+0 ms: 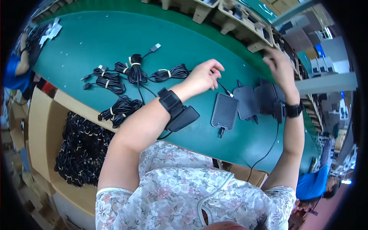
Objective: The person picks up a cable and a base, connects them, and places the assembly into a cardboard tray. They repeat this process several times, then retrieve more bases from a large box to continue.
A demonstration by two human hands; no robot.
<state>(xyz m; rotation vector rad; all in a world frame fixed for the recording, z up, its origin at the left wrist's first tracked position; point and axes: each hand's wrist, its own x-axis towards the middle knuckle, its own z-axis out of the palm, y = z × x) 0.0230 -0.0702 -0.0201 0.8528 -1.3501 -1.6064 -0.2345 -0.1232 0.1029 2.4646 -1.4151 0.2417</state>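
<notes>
My left hand [203,75] hovers over the green table [96,38], fingers pinched on the plug end of a thin black cable [225,89]. Just right of it lie dark ribbed pads [224,111] in an overlapping row. My right hand [281,66] is raised near the far right table edge, fingers apart, holding nothing I can see. Both wrists wear black bands, and the left one carries a black device [181,117].
Several coiled black cables tied with pale bands [134,71] lie left of my left hand. A cardboard box [42,126] full of bundled cables [82,147] stands at the near left. Moulded pulp trays [245,23] line the far edge. Other people sit at left and lower right.
</notes>
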